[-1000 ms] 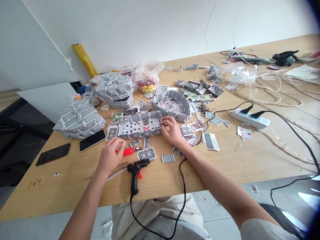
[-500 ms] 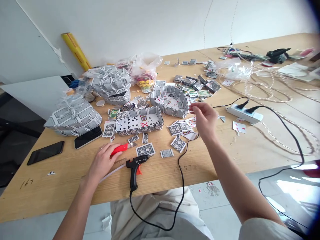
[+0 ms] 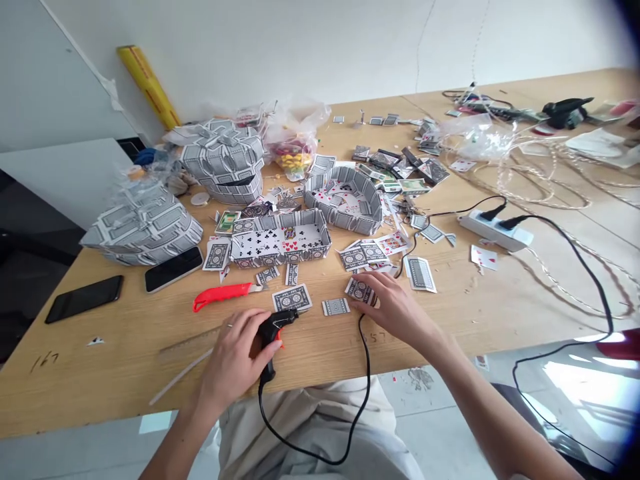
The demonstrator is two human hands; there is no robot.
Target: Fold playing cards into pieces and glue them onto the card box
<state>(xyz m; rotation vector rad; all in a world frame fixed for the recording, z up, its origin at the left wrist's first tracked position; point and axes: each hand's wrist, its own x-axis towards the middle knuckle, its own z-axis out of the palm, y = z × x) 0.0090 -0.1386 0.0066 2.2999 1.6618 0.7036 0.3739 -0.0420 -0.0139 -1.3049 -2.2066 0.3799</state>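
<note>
My left hand [image 3: 244, 353] has its fingers and thumb around the body of a black hot glue gun [image 3: 273, 327], which lies on the table with its orange trigger showing. A white glue stick [image 3: 180, 378] trails behind it. With thumb and fingers my right hand [image 3: 393, 303] grips a grey-patterned playing card [image 3: 359, 289] by its right side, at the tabletop. A smaller cut card piece [image 3: 335, 307] and a whole card [image 3: 292, 297] lie between the hands. Beyond my left hand a red utility knife [image 3: 223, 295] rests on the wood, blade pointing right.
Behind the hands stand an open rectangular card box [image 3: 280, 259] and a heart-shaped card box [image 3: 350, 219]. Lidded card boxes [image 3: 145, 230] and two phones [image 3: 85, 299] are at left. A power strip [image 3: 495, 229] lies right, and the glue gun's cord [image 3: 368, 373] loops over the front edge.
My left hand has let go of the utility knife and moved right onto the glue gun. My right hand has come back from beside the heart-shaped box to the front card.
</note>
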